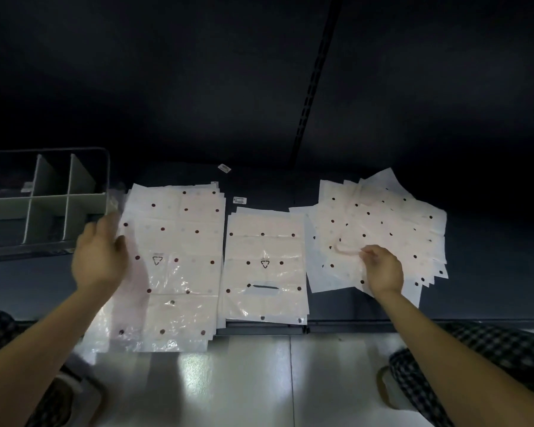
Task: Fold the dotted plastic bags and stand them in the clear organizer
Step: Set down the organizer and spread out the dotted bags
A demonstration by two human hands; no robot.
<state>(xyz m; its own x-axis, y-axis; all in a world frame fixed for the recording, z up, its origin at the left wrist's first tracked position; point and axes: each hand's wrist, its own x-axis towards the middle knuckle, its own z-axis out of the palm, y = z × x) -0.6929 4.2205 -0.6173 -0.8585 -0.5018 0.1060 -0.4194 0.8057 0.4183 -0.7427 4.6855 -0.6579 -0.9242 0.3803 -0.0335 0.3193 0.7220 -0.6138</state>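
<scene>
Three groups of white dotted plastic bags lie on a dark shelf. A tall flat stack [173, 266] is on the left, a smaller stack [265, 266] sits in the middle, and a loose fanned pile [379, 229] spreads on the right. My left hand [101, 257] holds the left edge of the top bag of the left stack, lifted and blurred. My right hand [383, 269] pinches a bag handle in the fanned pile. The clear organizer [45, 198] with grey dividers stands at the far left, its visible compartments holding no bags.
The dark shelf [490, 272] ends at a front edge just below the bags, with a shiny pale floor [250, 383] beneath. Small labels [240, 200] lie behind the stacks. Checked trouser legs [487, 359] and a shoe show at the lower corners.
</scene>
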